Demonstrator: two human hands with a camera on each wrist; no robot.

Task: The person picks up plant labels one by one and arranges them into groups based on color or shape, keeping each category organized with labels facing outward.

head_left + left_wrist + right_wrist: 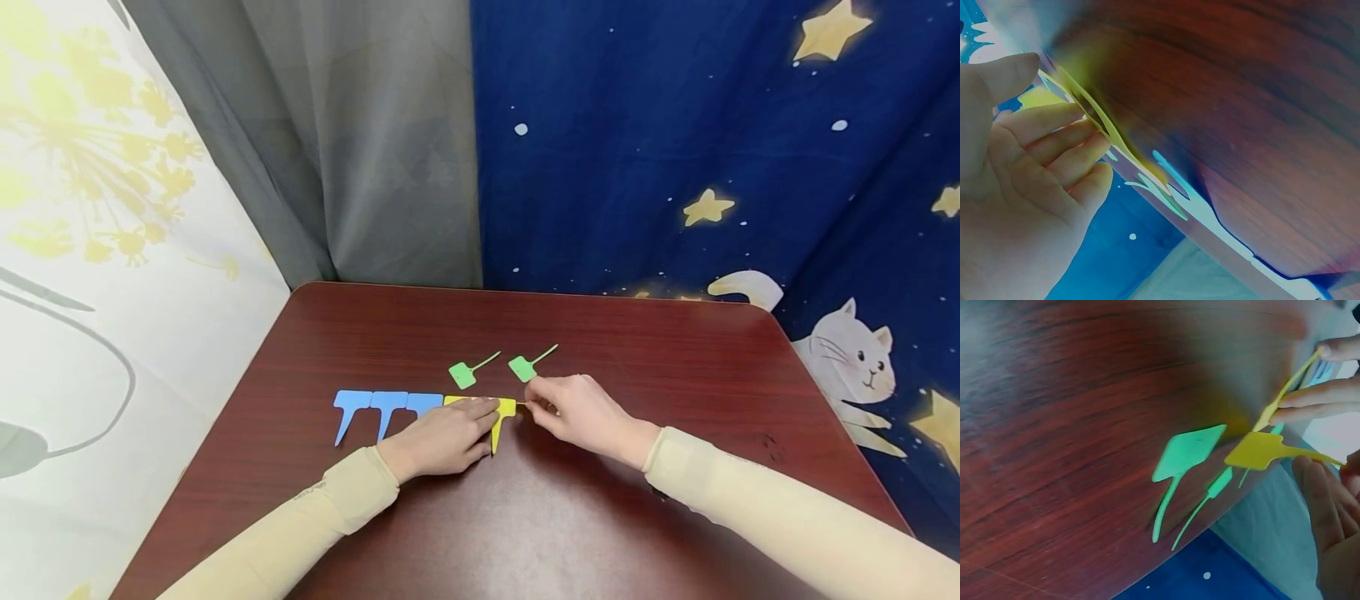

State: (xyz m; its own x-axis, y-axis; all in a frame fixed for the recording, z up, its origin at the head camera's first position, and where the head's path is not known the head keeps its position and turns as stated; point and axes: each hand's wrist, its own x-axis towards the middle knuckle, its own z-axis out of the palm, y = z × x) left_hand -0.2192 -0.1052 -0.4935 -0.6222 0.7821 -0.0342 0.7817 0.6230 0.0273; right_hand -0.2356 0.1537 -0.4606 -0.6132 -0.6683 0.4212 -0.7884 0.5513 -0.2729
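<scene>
My left hand (448,435) lies with its fingers out straight over a yellow T-shaped plant label (506,408) on the table, pressing on the yellow pieces. Blue T-shaped plant labels (352,401) continue that row to the left, the nearest partly covered by the hand. At the row's right end, my right hand (581,414) pinches the thin stem of a yellow plant label (1254,451) whose flat head points toward the row. Just beyond the hands lie green plant labels (462,375) with slanting stems; one green label (1190,453) is close beside the held yellow one in the right wrist view.
The dark red wooden table (637,350) has rounded far corners. Behind it hang a grey curtain (397,150) and a blue curtain (615,167) with stars. A white patterned cloth (112,333) hangs along the left side.
</scene>
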